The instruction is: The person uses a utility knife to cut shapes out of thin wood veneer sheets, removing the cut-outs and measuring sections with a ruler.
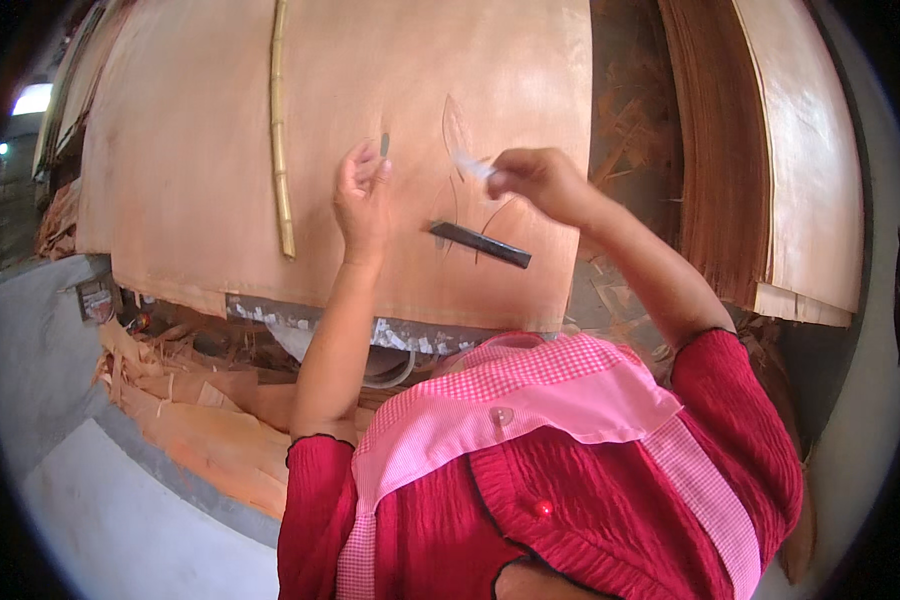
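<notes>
A wide sheet of pale wood veneer (200,140) lies in front of me, with thin curved dark lines, perhaps cracks, near its middle. My right hand (538,182) is closed in a pinch over the sheet and grips a whitish strip (472,165), blurred by motion. To its left, my left hand (362,195) is over the veneer with its fingers curled. A small dark grey-green sliver (384,144) shows at its thumb tip; whether the fingers hold it is unclear. Below and between both hands, a black flat bar (480,244) with a slanted end, like a knife, rests on the sheet.
A jointed bamboo stick (281,130) lies lengthwise on the veneer at left. A tall stack of veneer sheets (720,150) stands at right, beyond a gap with wood scraps (630,130). More torn veneer scraps (210,440) lie low at left, beside a grey ledge (40,320).
</notes>
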Tool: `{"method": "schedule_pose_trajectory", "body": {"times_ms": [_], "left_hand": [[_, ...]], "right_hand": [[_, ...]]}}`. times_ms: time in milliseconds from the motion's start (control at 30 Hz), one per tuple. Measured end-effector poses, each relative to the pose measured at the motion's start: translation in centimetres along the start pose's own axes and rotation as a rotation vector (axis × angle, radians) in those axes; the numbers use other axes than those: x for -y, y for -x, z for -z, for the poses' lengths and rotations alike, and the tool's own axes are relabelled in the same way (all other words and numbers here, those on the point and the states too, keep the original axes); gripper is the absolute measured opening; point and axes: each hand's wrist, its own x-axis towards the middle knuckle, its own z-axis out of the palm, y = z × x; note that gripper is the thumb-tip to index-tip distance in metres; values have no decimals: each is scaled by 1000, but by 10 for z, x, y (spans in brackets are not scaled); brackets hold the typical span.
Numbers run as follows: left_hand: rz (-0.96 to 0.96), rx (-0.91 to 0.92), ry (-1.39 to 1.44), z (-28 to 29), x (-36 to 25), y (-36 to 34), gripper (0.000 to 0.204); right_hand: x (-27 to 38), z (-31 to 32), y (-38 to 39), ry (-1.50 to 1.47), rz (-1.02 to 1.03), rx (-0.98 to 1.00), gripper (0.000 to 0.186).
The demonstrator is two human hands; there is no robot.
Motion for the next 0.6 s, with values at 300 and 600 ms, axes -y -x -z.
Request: {"method": "schedule_pose_trajectory", "body": {"times_ms": [300,600], "left_hand": [[-361,-198,-1084,-21,43,-29,31],[-437,-278,-875,-23,74,-45,8]], "right_hand": [[-38,15,-37,81,-213,-464,30],[-102,30,-75,52,-156,-549,22]]}}
